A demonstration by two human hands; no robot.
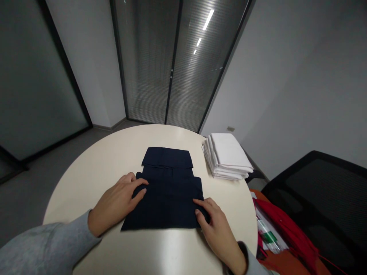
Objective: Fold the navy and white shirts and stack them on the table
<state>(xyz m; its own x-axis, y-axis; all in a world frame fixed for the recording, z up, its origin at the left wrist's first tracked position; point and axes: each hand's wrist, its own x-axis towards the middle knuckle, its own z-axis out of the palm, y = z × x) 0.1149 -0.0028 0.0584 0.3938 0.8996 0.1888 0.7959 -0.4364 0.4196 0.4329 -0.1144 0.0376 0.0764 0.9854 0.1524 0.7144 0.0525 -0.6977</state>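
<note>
A dark navy cloth [169, 200] lies flat on the round cream table [94, 164], with a folded band across its far end and a narrower part below that band. My left hand [120, 198] rests at the cloth's left edge, thumb and index finger apart on the fabric. On the right edge lies my right hand [215, 225], its index finger and thumb spread over the cloth. Neither hand grips the fabric as far as I can see.
A stack of folded white cloths [229, 154] sits at the table's right edge. Beyond it stands a black mesh chair [318, 191], with a red bag [289, 225] and a plastic packet on its orange seat. Glass panels and walls lie behind the table.
</note>
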